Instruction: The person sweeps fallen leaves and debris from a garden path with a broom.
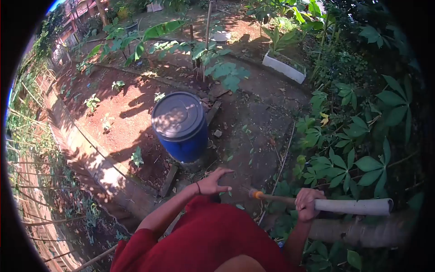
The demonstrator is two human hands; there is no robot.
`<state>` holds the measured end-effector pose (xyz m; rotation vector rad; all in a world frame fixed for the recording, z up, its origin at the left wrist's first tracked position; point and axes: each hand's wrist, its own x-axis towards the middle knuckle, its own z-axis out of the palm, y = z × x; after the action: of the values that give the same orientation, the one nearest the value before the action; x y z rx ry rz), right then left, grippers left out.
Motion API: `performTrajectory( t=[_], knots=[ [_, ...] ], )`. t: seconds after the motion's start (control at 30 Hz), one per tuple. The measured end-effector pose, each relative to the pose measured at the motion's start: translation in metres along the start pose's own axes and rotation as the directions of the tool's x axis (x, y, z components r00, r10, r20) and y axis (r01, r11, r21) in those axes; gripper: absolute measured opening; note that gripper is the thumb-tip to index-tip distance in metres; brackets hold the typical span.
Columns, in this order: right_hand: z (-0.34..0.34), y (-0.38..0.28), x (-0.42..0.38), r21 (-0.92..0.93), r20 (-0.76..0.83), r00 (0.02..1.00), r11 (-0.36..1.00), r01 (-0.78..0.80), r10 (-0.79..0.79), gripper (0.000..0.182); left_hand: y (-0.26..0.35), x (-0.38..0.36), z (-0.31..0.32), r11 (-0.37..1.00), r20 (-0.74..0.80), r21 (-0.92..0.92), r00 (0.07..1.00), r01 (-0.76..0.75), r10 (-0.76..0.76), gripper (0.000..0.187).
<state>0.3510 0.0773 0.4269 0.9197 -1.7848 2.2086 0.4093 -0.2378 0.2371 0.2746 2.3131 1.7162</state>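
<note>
My right hand (pixel 310 204) is wrapped round a long-handled tool (pixel 276 198). It has a brown shaft, an orange collar near its left tip and a wide white pipe (pixel 353 206) forming its right end. The tool lies roughly level across my right side; what sits at its left tip is too small to make out. In front of my red shirt, my left hand (pixel 214 182) is held out with thumb and fingers apart, nothing in it. A dark band circles that wrist. The tool's tip is a short way to the right of the left hand, not touching it.
A blue barrel (pixel 183 147) with a dark lid stands ahead, shaded soil around it. Leafy plants (pixel 346 167) crowd the right, beside a pale trunk (pixel 358 232). A low concrete edge (pixel 106 170) runs along the left. A white planter (pixel 284 67) sits farther back.
</note>
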Motion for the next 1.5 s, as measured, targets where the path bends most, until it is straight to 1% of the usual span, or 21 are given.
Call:
performTrajectory(
  t=[0.1, 0.17, 0.3, 0.37, 0.43, 0.47, 0.5, 0.53, 0.6, 0.63, 0.67, 0.73, 0.8, 0.93, 1.0, 1.13, 1.17, 1.27, 1.33, 1.4, 1.5],
  knots=[
    [0.002, 0.03, 0.074, -0.017, 0.108, 0.981, 0.987, 0.162, -0.159, 0.036, 0.075, 0.122, -0.009, 0.916, 0.264, 0.146, 0.907, -0.374, 0.328, 0.072],
    [0.001, 0.043, 0.119, -0.051, 0.086, 0.977, 0.979, 0.198, -0.193, 0.037, 0.091, 0.197, -0.003, 0.868, 0.374, 0.045, 0.814, -0.494, 0.444, 0.068],
    [-0.003, 0.065, 0.188, -0.101, 0.09, 0.965, 0.962, 0.256, -0.247, 0.044, 0.096, 0.308, 0.009, 0.872, 0.395, -0.055, 0.791, -0.487, 0.467, 0.049],
    [-0.024, 0.078, 0.212, -0.114, 0.106, 0.975, 0.971, 0.21, -0.198, 0.046, 0.084, 0.352, 0.012, 0.919, 0.378, -0.166, 0.837, -0.359, 0.395, 0.023],
    [-0.042, 0.087, 0.245, -0.108, 0.067, 0.974, 0.969, 0.223, -0.217, 0.047, 0.076, 0.396, -0.001, 0.914, 0.357, -0.137, 0.842, -0.382, 0.405, 0.02],
    [-0.052, 0.086, 0.265, -0.102, 0.118, 0.985, 0.985, 0.14, -0.128, 0.05, 0.075, 0.419, -0.005, 0.908, 0.364, -0.132, 0.833, -0.397, 0.417, 0.017],
    [-0.066, 0.087, 0.291, -0.029, 0.251, 0.96, 0.99, 0.137, -0.126, 0.047, 0.074, 0.438, -0.012, 0.961, 0.418, -0.164, 0.867, -0.222, 0.272, 0.016],
    [-0.08, 0.09, 0.318, 0.041, 0.377, 0.917, 0.991, 0.124, -0.131, 0.047, 0.071, 0.459, -0.021, 0.959, 0.407, -0.174, 0.871, -0.222, 0.275, 0.016],
    [-0.103, 0.096, 0.37, -0.053, 0.474, 0.876, 0.991, 0.124, -0.084, 0.048, 0.064, 0.51, -0.038, 0.939, 0.319, 0.021, 0.892, -0.344, 0.32, 0.018],
    [-0.119, 0.118, 0.398, 0.208, 0.474, 0.837, 0.959, 0.194, -0.273, 0.049, 0.063, 0.536, -0.05, 0.945, 0.301, 0.045, 0.906, -0.324, 0.296, 0.022],
    [-0.132, 0.128, 0.43, 0.21, 0.481, 0.831, 0.957, 0.201, -0.28, 0.049, 0.064, 0.567, -0.065, 0.942, 0.293, 0.05, 0.907, -0.331, 0.303, 0.022],
    [-0.15, 0.144, 0.481, 0.392, 0.368, 0.847, 0.89, 0.232, -0.383, 0.051, 0.06, 0.618, -0.088, 0.962, 0.208, 0.159, 0.96, -0.223, 0.188, 0.02],
    [-0.169, 0.16, 0.529, 0.372, 0.356, 0.853, 0.895, 0.246, -0.382, 0.054, 0.055, 0.674, -0.112, 0.94, 0.169, 0.175, 0.949, -0.294, 0.266, 0.018],
    [-0.2, 0.186, 0.606, 0.325, 0.372, 0.858, 0.915, 0.237, -0.355, 0.053, 0.07, 0.758, -0.169, 0.939, 0.117, 0.208, 0.96, -0.273, 0.253, 0.016],
    [-0.217, 0.202, 0.639, 0.382, 0.45, 0.791, 0.89, 0.25, -0.415, 0.051, 0.063, 0.797, -0.189, 0.939, 0.126, 0.213, 0.96, -0.272, 0.249, 0.016],
    [-0.239, 0.241, 0.679, 0.306, 0.341, 0.881, 0.925, 0.227, -0.329, 0.049, 0.046, 0.866, -0.229, 0.898, 0.172, 0.271, 0.935, -0.347, 0.31, 0.017],
    [-0.25, 0.258, 0.685, 0.331, 0.326, 0.883, 0.916, 0.226, -0.336, 0.041, 0.038, 0.883, -0.237, 0.899, 0.204, 0.253, 0.928, -0.358, 0.313, 0.017],
    [-0.256, 0.294, 0.705, 0.283, 0.356, 0.862, 0.921, 0.268, -0.361, 0.045, 0.017, 0.926, -0.259, 0.922, 0.274, 0.253, 0.936, -0.293, 0.223, 0.017],
    [-0.249, 0.31, 0.707, 0.196, 0.117, 0.966, 0.959, 0.205, -0.231, 0.054, 0.012, 0.952, -0.278, 0.921, 0.277, 0.268, 0.938, -0.284, 0.209, 0.017],
    [-0.246, 0.331, 0.73, 0.151, 0.111, 0.974, 0.972, 0.18, -0.197, 0.057, -0.001, 0.986, -0.3, 0.889, 0.29, 0.287, 0.917, -0.356, 0.274, 0.017],
    [-0.241, 0.357, 0.76, 0.125, -0.03, 0.993, 0.986, 0.114, -0.111, 0.057, -0.018, 1.012, -0.325, 0.918, 0.299, 0.249, 0.926, -0.309, 0.23, 0.014]
  ],
)
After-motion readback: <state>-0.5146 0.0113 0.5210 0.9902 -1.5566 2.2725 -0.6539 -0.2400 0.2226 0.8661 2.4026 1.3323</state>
